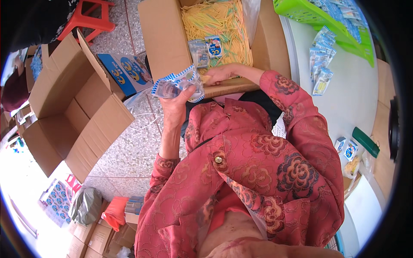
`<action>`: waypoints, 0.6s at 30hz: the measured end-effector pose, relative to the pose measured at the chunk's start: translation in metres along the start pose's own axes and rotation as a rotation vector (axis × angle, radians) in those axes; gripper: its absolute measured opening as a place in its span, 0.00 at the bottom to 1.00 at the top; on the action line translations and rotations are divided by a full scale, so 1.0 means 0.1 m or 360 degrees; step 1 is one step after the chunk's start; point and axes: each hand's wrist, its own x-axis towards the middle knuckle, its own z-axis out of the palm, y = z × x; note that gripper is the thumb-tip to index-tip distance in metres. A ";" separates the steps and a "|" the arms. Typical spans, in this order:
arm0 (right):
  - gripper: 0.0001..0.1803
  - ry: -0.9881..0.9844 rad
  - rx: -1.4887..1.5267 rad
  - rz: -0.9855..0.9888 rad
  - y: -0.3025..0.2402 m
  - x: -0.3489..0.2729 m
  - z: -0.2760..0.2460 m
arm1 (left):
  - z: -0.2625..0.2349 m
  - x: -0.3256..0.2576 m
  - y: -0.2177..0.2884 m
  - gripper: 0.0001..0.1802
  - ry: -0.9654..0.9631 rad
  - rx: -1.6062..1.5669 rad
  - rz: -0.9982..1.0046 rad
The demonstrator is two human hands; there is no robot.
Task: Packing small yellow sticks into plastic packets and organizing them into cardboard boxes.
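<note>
1. The left hand (174, 105) is raised in front of the chest, its fingers curled around a bunch of small clear packets with blue-and-white edges (180, 85); the thumb presses on the near side of the bunch.
2. The right hand (220, 73) reaches over the near edge of an open cardboard box (165, 38), fingers bent and resting at the rim; whether they pinch anything I cannot tell.
3. That box is full of thin yellow sticks (217, 21), and two more blue-and-white packets (206, 49) lie on top of them, just beyond the right hand.
4. To the right stands a white table (357, 99) bearing a loose heap of the same packets (322, 60), a green basket (318, 15) holding others, and a dark green bar-shaped object (365, 142) near its edge.
5. To the left, on the speckled floor, sits a larger empty carton (75, 107) with its flaps spread, and blue printed sheets (127, 71) lie between it and the filled box.
6. A red stool (88, 17) stands beyond the carton.
</note>
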 end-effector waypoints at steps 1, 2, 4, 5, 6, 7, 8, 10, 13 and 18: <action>0.18 0.0040 0.0237 0.0072 0.05 0.01 0.00 | 0.00 0.01 -0.01 0.20 -0.0005 0.0002 -0.0005; 0.18 0.0035 0.0236 0.0071 0.07 -0.02 0.02 | -0.03 0.01 -0.02 0.20 -0.0002 0.0009 -0.0002; 0.14 0.0411 0.1528 -0.0509 0.13 -0.12 0.12 | -0.05 0.02 -0.02 0.20 0.0001 0.0015 -0.0001; 0.11 0.0551 0.1753 -0.0490 0.07 -0.20 0.12 | -0.06 0.01 -0.02 0.20 0.0009 0.0028 -0.0006; 0.11 0.0554 0.1755 -0.0487 0.05 -0.28 0.14 | -0.05 0.01 -0.02 0.20 0.0003 0.0041 -0.0018; 0.12 0.0653 0.1752 -0.0509 0.02 -0.34 0.17 | -0.03 0.00 -0.02 0.20 0.0002 0.0039 -0.0022; 0.15 0.0766 0.1750 -0.0537 0.03 -0.41 0.18 | 0.02 0.00 -0.01 0.20 -0.0008 0.0019 -0.0018; 0.15 0.0644 0.1659 -0.0393 0.20 -0.43 0.22 | 0.07 0.01 -0.02 0.20 -0.0033 -0.0002 -0.0019; 0.17 0.0583 0.1208 -0.0044 0.03 -0.54 0.25 | 0.08 0.00 -0.03 0.20 -0.0049 0.0025 -0.0033; 0.19 0.0517 0.0710 -0.0081 0.04 -0.69 0.27 | 0.11 -0.04 -0.03 0.19 -0.0099 0.0060 -0.0006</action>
